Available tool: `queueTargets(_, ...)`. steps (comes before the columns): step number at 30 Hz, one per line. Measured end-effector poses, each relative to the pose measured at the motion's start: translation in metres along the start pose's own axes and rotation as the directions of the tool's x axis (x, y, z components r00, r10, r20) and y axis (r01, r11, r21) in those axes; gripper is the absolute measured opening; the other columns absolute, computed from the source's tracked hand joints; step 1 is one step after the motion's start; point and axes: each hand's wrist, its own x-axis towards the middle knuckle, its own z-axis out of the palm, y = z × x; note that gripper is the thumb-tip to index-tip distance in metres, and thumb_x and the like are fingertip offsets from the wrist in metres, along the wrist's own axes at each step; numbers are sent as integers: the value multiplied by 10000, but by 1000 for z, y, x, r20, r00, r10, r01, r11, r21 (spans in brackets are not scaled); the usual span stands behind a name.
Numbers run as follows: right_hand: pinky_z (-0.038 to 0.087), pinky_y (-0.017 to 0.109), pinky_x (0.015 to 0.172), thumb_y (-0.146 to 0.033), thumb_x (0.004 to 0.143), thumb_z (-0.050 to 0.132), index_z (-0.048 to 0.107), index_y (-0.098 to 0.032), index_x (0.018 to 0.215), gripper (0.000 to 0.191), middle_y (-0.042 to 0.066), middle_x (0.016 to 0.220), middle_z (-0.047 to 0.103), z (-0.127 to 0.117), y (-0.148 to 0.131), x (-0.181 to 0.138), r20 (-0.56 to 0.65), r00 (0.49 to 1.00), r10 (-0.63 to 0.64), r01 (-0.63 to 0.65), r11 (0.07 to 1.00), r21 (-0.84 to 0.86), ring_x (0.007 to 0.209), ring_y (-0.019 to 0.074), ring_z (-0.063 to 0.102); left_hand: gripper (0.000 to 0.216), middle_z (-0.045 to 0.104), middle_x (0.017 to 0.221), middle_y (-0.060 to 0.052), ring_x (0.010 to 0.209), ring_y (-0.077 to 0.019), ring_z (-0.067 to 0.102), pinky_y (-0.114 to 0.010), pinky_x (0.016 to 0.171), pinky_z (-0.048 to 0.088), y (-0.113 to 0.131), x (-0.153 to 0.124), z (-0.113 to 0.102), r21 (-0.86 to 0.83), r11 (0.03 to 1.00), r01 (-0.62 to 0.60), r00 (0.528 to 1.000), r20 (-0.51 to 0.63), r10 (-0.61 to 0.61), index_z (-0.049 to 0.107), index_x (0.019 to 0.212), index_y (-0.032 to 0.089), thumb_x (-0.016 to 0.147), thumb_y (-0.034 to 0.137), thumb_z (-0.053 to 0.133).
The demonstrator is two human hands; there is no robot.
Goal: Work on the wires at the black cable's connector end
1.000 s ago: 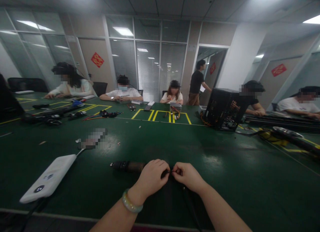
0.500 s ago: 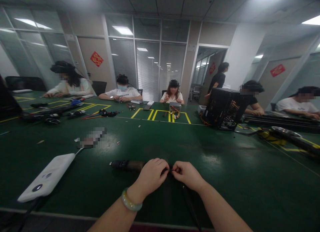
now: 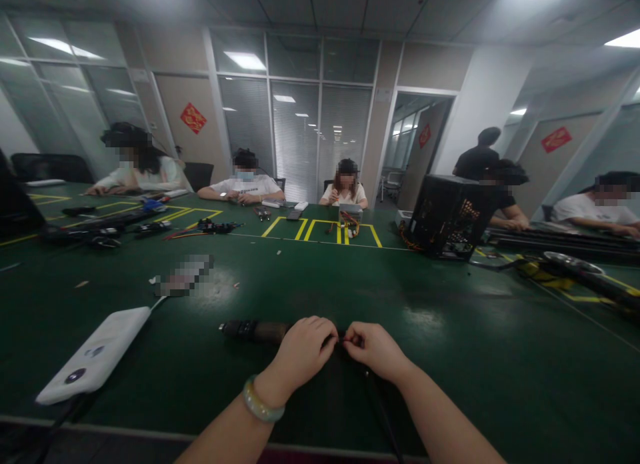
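A dark electric screwdriver (image 3: 265, 331) lies on its side on the green table, its metal tip pointing left. My left hand (image 3: 306, 347), with a jade-coloured bangle at the wrist, is closed round its rear end. Close beside it, my right hand (image 3: 376, 351) pinches the end of a black cable (image 3: 383, 414) at the back of the tool. From under that hand the cable runs toward the table's near edge. My fingers hide the joint between cable and tool, so I cannot tell whether they are connected.
On the left lie a white power bank (image 3: 107, 354) and a phone (image 3: 185, 276) joined by a white lead. Dark cables and parts (image 3: 215, 225) lie farther back. A black computer case (image 3: 445, 217) stands at the back right. Several people sit around the green table (image 3: 500, 357).
Both my hands and the screwdriver stay almost where they were. A standing person in the background has moved to the right, behind the computer case.
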Motion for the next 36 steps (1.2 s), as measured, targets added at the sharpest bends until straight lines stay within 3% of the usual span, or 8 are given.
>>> queueTargets(36, 371, 190, 549, -196, 818, 631, 678, -195, 809, 48, -31, 683, 649, 2, 3, 1, -10, 999, -31, 31, 999, -9, 599, 118, 559, 77, 652, 905, -12, 882, -189, 579, -324, 808, 421, 3, 3, -3, 18, 1000, -3, 1000, 5, 3, 623, 905, 223, 873, 182, 566)
